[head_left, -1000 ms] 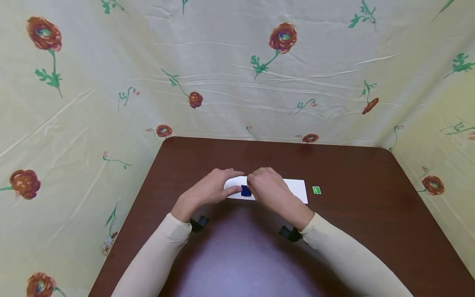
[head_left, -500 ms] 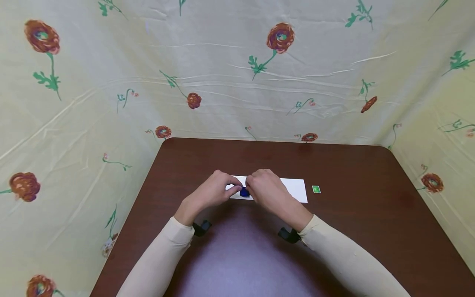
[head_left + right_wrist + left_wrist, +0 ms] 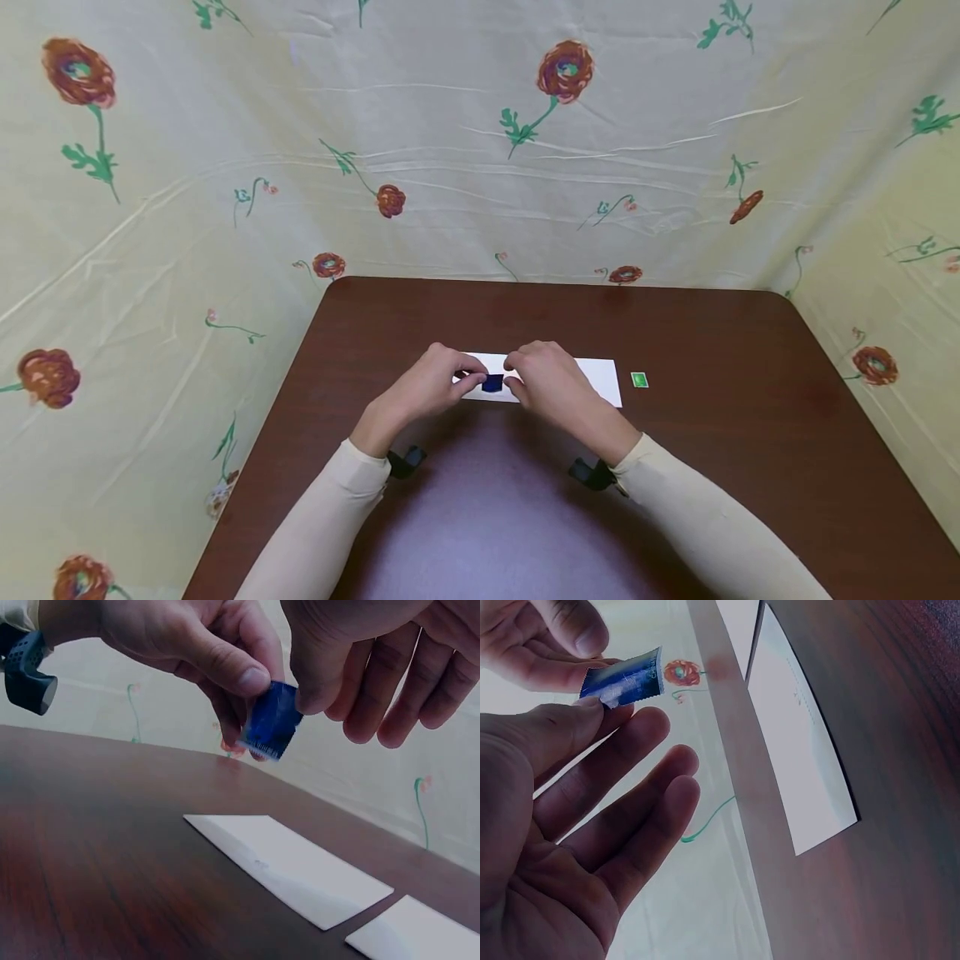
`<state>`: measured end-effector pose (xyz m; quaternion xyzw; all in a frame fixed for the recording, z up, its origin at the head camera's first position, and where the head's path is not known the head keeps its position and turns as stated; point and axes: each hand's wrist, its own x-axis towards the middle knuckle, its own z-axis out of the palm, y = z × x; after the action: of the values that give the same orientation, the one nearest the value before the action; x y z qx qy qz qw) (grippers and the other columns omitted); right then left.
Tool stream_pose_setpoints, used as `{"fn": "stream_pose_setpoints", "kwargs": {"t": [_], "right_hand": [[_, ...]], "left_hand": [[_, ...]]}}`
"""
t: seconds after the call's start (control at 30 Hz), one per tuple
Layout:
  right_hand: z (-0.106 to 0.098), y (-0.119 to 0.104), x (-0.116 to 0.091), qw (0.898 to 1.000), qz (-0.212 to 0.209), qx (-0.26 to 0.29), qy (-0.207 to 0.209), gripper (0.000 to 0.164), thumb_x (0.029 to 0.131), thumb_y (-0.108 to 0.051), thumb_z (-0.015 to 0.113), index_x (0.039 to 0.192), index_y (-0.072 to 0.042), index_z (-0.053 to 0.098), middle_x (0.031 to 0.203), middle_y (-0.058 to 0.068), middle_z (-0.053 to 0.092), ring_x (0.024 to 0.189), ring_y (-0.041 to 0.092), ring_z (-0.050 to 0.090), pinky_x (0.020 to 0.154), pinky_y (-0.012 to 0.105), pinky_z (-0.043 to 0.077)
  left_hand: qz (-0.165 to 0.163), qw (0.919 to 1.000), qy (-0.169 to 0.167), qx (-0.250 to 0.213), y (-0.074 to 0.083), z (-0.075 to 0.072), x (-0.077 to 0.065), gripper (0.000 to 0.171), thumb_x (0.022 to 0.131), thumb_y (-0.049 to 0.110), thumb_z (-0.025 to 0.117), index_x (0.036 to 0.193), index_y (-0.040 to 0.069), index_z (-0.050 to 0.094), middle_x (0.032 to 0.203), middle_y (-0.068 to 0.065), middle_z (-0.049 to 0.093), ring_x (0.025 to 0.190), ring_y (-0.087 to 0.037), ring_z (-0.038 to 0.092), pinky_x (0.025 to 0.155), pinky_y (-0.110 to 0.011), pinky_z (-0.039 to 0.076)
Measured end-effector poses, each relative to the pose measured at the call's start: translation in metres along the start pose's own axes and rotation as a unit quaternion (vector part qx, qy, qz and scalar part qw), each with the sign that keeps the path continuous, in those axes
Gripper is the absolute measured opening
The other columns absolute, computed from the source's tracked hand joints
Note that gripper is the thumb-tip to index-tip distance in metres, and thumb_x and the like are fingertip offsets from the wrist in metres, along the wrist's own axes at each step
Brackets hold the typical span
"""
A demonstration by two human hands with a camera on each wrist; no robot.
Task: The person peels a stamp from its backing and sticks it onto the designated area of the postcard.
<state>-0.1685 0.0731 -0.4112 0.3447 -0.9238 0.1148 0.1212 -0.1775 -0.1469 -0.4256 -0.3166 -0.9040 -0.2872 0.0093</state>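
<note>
A small blue stamp (image 3: 492,383) with serrated edges is pinched between the thumb and forefinger of my left hand (image 3: 416,387). In the left wrist view the stamp (image 3: 622,681) looks slightly curved, and the other left fingers are loosely spread. My right hand (image 3: 558,387) is just to the right of it, thumb and forefinger parted, with a narrow gap to the stamp in the head view. The right wrist view shows the right thumb close to the edge of the stamp (image 3: 271,720); whether they touch I cannot tell. Below lie two white paper rectangles, one (image 3: 300,870) beside the other (image 3: 420,934).
A green stamp-like piece with a white border (image 3: 639,380) lies on the brown table (image 3: 720,450), right of the papers. A flowered cloth (image 3: 450,125) hangs behind the table and at both sides. Dark straps (image 3: 592,474) are on both wrists.
My left forefinger has closed toward the thumb onto the stamp. My right hand, earlier against the stamp's right side, has parted its thumb and forefinger and drawn slightly right.
</note>
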Motion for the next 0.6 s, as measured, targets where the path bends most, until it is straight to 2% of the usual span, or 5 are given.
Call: {"fn": "stream_pose_setpoints", "kwargs": {"t": [0.23, 0.43, 0.6], "right_hand": [[0.013, 0.005, -0.005, 0.999, -0.010, 0.048, 0.023, 0.006, 0.085, -0.016, 0.078, 0.089, -0.012, 0.075, 0.081, -0.002, 0.073, 0.083, 0.020, 0.067, 0.085, 0.042, 0.053], [0.017, 0.005, -0.006, 0.997, -0.007, 0.056, 0.044, 0.005, 0.085, -0.015, 0.077, 0.082, -0.016, 0.072, 0.078, -0.006, 0.071, 0.081, 0.017, 0.066, 0.084, 0.041, 0.053], [0.017, 0.003, -0.006, 0.996, -0.010, 0.065, 0.056, 0.006, 0.084, -0.014, 0.074, 0.080, -0.016, 0.071, 0.078, -0.004, 0.071, 0.080, 0.016, 0.065, 0.085, 0.040, 0.053]], "left_hand": [[-0.006, 0.9999, -0.004, -0.010, 0.000, 0.002, -0.001, 0.009, 0.094, 0.016, 0.070, 0.095, 0.015, 0.079, 0.087, 0.004, 0.076, 0.069, -0.004, 0.058, 0.064, -0.022, 0.048], [-0.005, 1.0000, 0.001, -0.005, 0.000, 0.003, 0.000, 0.009, 0.094, 0.017, 0.070, 0.097, 0.017, 0.079, 0.086, 0.007, 0.075, 0.071, -0.003, 0.061, 0.066, -0.022, 0.050], [-0.011, 0.9998, 0.016, -0.006, 0.001, 0.005, 0.001, 0.007, 0.094, 0.018, 0.071, 0.095, 0.016, 0.077, 0.087, 0.009, 0.074, 0.077, -0.003, 0.065, 0.071, -0.028, 0.055]]}}
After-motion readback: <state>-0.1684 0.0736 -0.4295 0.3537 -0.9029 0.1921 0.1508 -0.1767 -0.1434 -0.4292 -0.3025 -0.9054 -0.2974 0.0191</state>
